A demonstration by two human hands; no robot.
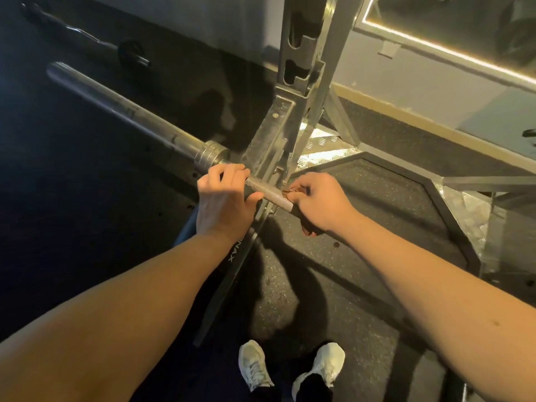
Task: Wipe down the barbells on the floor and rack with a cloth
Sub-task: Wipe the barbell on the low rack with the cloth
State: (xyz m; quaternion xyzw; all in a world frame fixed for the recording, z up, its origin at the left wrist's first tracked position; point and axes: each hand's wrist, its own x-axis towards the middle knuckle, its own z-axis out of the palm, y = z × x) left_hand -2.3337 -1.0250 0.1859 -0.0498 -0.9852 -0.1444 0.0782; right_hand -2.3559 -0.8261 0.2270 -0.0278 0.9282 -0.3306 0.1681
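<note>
A steel barbell (124, 107) rests on the rack (301, 79), its long sleeve running up to the left. My left hand (223, 198) grips the knurled shaft just inside the collar. My right hand (317, 203) is closed around the shaft a little further right, with a brownish cloth (290, 191) bunched between its fingers and the bar. A short bare piece of knurled shaft (268, 191) shows between the two hands. A second, curled barbell (84, 36) lies on the dark floor at the upper left.
The rack's base and metal tread plate (327, 149) stand right behind the hands. A black rubber platform (391, 204) lies to the right. A mirror with a lit edge (435, 44) lines the wall. My white shoes (290, 369) are at the bottom centre.
</note>
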